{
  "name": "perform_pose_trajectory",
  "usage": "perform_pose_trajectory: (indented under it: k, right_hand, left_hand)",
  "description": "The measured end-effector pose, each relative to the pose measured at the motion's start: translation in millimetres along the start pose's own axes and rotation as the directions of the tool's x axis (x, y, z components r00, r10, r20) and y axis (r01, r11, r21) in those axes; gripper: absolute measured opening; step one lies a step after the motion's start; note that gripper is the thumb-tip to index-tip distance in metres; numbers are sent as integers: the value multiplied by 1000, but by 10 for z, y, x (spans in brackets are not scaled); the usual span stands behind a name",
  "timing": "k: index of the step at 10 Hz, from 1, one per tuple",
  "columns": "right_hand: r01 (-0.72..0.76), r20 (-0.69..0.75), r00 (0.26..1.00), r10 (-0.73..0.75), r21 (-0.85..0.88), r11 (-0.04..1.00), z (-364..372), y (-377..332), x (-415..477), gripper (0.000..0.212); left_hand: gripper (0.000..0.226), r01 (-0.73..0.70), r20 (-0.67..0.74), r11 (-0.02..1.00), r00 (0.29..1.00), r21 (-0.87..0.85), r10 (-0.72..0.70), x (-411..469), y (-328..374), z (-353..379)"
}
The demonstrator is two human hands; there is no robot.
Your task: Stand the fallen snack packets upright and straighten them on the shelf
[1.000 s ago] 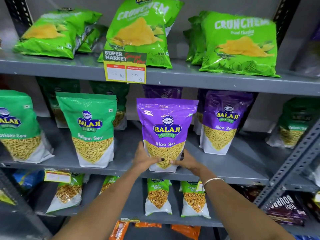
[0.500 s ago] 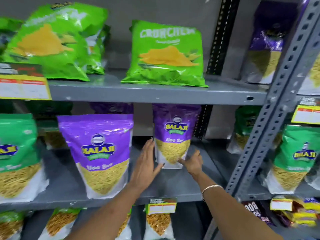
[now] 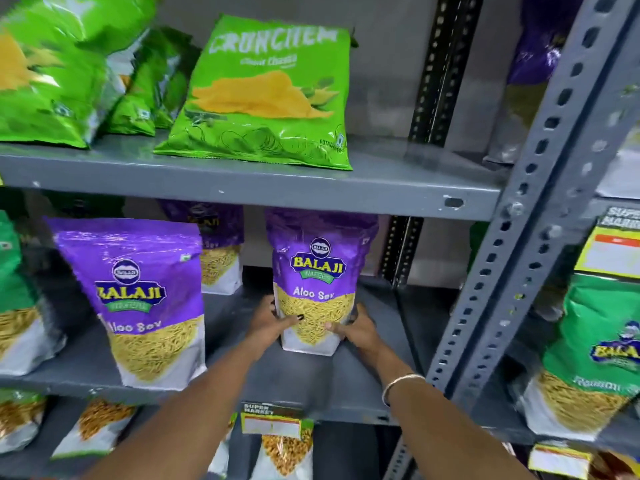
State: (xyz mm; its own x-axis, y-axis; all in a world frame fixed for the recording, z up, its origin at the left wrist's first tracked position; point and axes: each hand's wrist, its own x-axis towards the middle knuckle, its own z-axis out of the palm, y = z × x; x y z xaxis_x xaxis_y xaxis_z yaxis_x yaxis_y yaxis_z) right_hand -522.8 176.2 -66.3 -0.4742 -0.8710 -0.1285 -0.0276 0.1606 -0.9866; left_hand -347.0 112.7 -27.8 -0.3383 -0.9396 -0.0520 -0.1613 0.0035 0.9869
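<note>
A purple Aloo Sev packet (image 3: 317, 271) stands upright at the right of the middle shelf (image 3: 346, 393). My left hand (image 3: 272, 322) grips its lower left side, thumb across the front. My right hand (image 3: 356, 329) holds its lower right corner. A second purple Aloo Sev packet (image 3: 138, 299) stands upright near the shelf's front edge to the left. Behind it a third purple packet (image 3: 216, 247) stands further back, partly hidden.
Green Crunchem chip bags (image 3: 263, 95) lean on the top shelf (image 3: 242, 185). A perforated grey upright (image 3: 540, 202) rises at the right, with green Balaji packets (image 3: 595, 358) beyond it. More packets and a price tag (image 3: 273, 422) sit on the shelf below.
The view swung right. Both hands left the front purple packet, reached back to the right-hand purple packet, and now grip its base on both sides.
</note>
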Motion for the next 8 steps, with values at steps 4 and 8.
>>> perform_pose_trajectory:
  k: [4, 8]
  right_hand:
    - [58, 59, 997, -51, -115, 992, -104, -190, -955, 46]
    - [66, -6, 998, -68, -184, 981, -2, -354, -1327, 47]
  left_hand:
    - [44, 22, 17, 987, 1000, 161, -25, -739, 14, -117]
    - [67, 20, -43, 827, 999, 561, 4, -977, 17, -217]
